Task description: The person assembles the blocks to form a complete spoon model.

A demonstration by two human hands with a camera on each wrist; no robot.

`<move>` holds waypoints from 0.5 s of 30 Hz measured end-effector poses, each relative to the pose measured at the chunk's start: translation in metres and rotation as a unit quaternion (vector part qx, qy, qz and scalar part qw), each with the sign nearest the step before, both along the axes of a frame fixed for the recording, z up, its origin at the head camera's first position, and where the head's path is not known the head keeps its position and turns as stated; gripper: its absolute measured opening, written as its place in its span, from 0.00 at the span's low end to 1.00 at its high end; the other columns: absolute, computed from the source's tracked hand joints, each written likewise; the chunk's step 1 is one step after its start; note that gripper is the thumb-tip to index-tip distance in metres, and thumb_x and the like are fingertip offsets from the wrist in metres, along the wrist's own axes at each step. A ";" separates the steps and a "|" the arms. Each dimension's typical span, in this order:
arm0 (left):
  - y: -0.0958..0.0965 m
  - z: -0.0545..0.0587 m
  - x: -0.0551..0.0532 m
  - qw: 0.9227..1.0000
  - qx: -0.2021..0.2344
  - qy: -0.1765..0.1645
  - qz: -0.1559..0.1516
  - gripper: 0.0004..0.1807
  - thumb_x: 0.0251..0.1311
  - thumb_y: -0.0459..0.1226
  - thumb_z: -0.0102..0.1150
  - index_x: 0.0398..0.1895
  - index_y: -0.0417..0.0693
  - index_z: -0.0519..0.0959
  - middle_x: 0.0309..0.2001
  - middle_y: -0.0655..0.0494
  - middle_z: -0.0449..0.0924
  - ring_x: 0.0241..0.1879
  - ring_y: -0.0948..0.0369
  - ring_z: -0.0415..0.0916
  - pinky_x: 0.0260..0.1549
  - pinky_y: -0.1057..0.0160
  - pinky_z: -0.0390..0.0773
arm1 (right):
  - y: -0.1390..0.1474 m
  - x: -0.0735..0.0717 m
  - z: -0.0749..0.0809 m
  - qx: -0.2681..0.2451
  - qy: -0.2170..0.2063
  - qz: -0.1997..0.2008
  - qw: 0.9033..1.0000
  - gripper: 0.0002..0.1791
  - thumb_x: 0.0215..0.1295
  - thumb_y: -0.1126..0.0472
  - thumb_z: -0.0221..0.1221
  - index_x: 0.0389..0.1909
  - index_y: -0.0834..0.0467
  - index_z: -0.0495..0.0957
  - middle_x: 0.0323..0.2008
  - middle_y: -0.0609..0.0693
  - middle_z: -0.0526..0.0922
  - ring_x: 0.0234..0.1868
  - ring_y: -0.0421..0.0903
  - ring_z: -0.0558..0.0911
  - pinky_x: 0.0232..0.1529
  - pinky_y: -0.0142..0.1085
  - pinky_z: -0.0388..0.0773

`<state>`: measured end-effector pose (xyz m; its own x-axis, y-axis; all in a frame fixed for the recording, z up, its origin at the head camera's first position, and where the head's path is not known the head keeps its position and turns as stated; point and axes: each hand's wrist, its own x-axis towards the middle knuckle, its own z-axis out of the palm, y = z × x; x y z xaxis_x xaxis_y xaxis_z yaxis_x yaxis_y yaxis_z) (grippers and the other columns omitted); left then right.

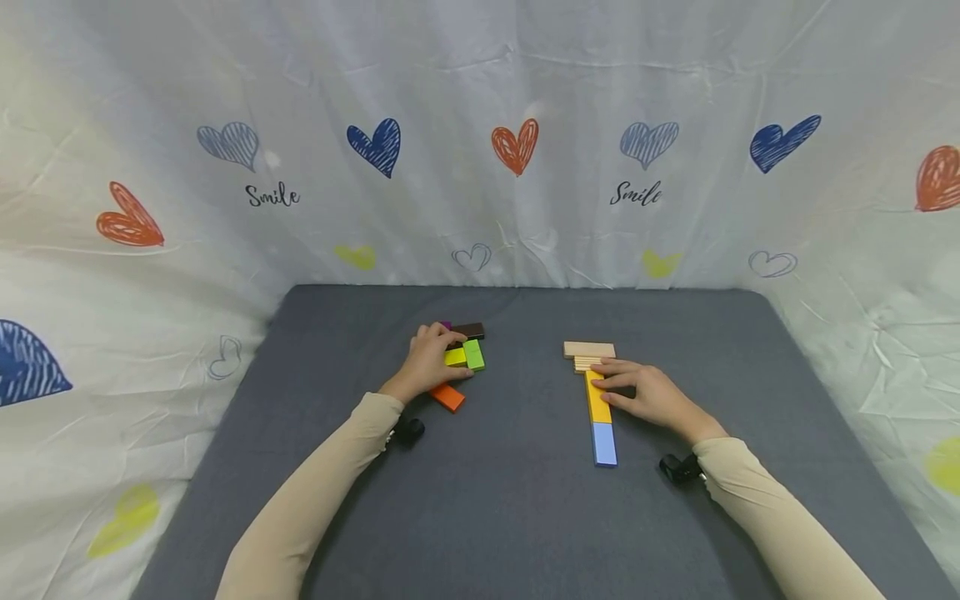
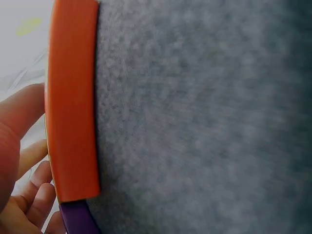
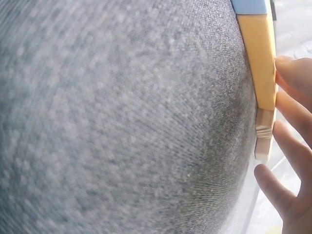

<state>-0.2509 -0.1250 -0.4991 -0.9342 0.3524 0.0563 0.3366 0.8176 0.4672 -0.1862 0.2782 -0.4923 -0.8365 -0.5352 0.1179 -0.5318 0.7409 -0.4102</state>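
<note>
My left hand (image 1: 431, 362) is over a cluster of wooden blocks, thumb and forefinger at the two ends of a light green block (image 1: 474, 355). Beside that lies a yellow block (image 1: 455, 357), partly covered by the hand. An orange block (image 1: 447, 397) lies below the thumb; in the left wrist view it hides part of the fingers. My right hand (image 1: 651, 395) touches an amber-yellow block (image 1: 597, 398) with extended fingertips. A light blue block (image 1: 603, 444) continues that block toward me. At its far end are a ridged natural-wood piece (image 1: 582, 364) and a plain wooden block (image 1: 588, 349).
A dark brown block (image 1: 468, 331) and a partly hidden purple block (image 1: 446, 324) lie at the cluster's far side. Everything rests on a grey cloth-covered table (image 1: 517, 500). A white curtain (image 1: 450, 75) printed with hearts hangs behind it and along both sides.
</note>
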 end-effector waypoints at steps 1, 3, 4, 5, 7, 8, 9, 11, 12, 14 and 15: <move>0.000 0.000 0.000 1.000 -0.001 0.000 -0.001 0.35 0.49 0.53 0.75 0.61 0.52 0.78 0.52 0.48 0.72 0.49 0.52 0.62 0.50 0.52 0.62 | 0.000 0.000 0.000 -0.001 0.000 0.000 1.000 0.17 0.63 0.56 0.66 0.53 0.52 0.85 0.63 0.47 0.80 0.68 0.53 0.75 0.66 0.54 0.70; 0.001 -0.001 -0.002 1.000 -0.002 0.005 -0.003 0.34 0.49 0.52 0.75 0.60 0.51 0.79 0.52 0.48 0.73 0.48 0.52 0.62 0.49 0.53 0.61 | 0.000 0.000 0.000 -0.001 0.000 0.000 1.000 0.17 0.63 0.56 0.66 0.53 0.52 0.85 0.63 0.47 0.80 0.68 0.53 0.75 0.66 0.54 0.70; 0.001 -0.001 -0.002 1.000 -0.001 0.007 -0.004 0.34 0.49 0.52 0.75 0.60 0.51 0.79 0.52 0.48 0.73 0.48 0.52 0.62 0.48 0.53 0.61 | 0.000 0.000 0.000 -0.002 0.000 0.000 1.000 0.17 0.63 0.56 0.66 0.53 0.52 0.85 0.63 0.47 0.80 0.68 0.53 0.75 0.66 0.54 0.70; 0.001 -0.001 -0.002 1.000 0.000 0.009 -0.004 0.34 0.49 0.52 0.75 0.59 0.51 0.79 0.52 0.48 0.73 0.48 0.52 0.62 0.48 0.52 0.61 | 0.000 0.000 0.000 -0.002 0.001 0.001 1.000 0.17 0.63 0.56 0.67 0.53 0.52 0.85 0.63 0.47 0.80 0.68 0.53 0.75 0.66 0.54 0.70; 0.002 0.000 -0.002 1.000 0.002 0.013 -0.005 0.33 0.49 0.52 0.75 0.58 0.50 0.80 0.51 0.49 0.73 0.48 0.52 0.62 0.48 0.52 0.60 | 0.000 0.000 -0.001 -0.003 0.001 0.000 1.000 0.17 0.63 0.56 0.67 0.53 0.52 0.85 0.63 0.47 0.80 0.68 0.53 0.75 0.66 0.53 0.70; 0.003 0.000 -0.002 1.000 0.004 0.014 -0.006 0.33 0.49 0.52 0.75 0.58 0.51 0.79 0.52 0.49 0.73 0.48 0.52 0.62 0.48 0.52 0.60 | 0.000 0.000 -0.001 -0.004 0.001 0.000 1.000 0.17 0.62 0.56 0.67 0.53 0.52 0.85 0.63 0.47 0.80 0.68 0.53 0.75 0.66 0.53 0.70; 0.004 0.001 -0.001 1.000 0.006 0.016 -0.007 0.33 0.49 0.52 0.75 0.58 0.51 0.79 0.52 0.49 0.72 0.49 0.52 0.62 0.49 0.51 0.60 | 0.000 -0.001 -0.001 -0.004 0.000 -0.001 1.000 0.17 0.62 0.56 0.67 0.53 0.52 0.85 0.63 0.47 0.80 0.68 0.53 0.75 0.66 0.53 0.70; 0.007 0.003 0.000 1.000 0.011 0.018 -0.011 0.32 0.49 0.53 0.75 0.58 0.52 0.79 0.52 0.50 0.72 0.50 0.52 0.63 0.51 0.50 0.61 | 0.000 -0.001 -0.001 -0.005 -0.002 -0.001 1.000 0.17 0.62 0.57 0.67 0.53 0.52 0.85 0.63 0.47 0.80 0.68 0.53 0.75 0.66 0.54 0.70; 0.009 0.005 0.001 1.000 0.013 0.020 -0.015 0.32 0.49 0.53 0.75 0.58 0.52 0.79 0.53 0.50 0.73 0.50 0.52 0.63 0.52 0.49 0.61 | 0.000 -0.001 -0.001 -0.006 -0.004 -0.002 1.000 0.17 0.63 0.56 0.67 0.53 0.52 0.85 0.63 0.48 0.80 0.68 0.53 0.74 0.66 0.54 0.70; 0.014 0.008 0.005 0.999 0.018 0.023 -0.025 0.32 0.49 0.53 0.75 0.57 0.53 0.79 0.53 0.51 0.73 0.52 0.52 0.64 0.53 0.49 0.62 | 0.000 -0.001 0.000 -0.006 -0.006 -0.003 1.000 0.17 0.63 0.56 0.67 0.53 0.52 0.85 0.63 0.48 0.80 0.68 0.54 0.74 0.67 0.54 0.69; 0.018 0.010 0.007 0.999 0.020 0.024 -0.032 0.32 0.49 0.53 0.75 0.57 0.53 0.79 0.53 0.51 0.74 0.52 0.52 0.65 0.53 0.48 0.63 | 0.000 -0.001 0.000 -0.006 -0.007 -0.003 1.000 0.17 0.63 0.57 0.66 0.53 0.52 0.85 0.63 0.48 0.80 0.68 0.54 0.74 0.67 0.54 0.69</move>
<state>-0.2435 -0.1068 -0.4891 -0.9059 0.4071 0.1166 0.4101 0.7750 0.4809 -0.1869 0.2785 -0.4926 -0.8418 -0.5281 0.1121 -0.5206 0.7393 -0.4270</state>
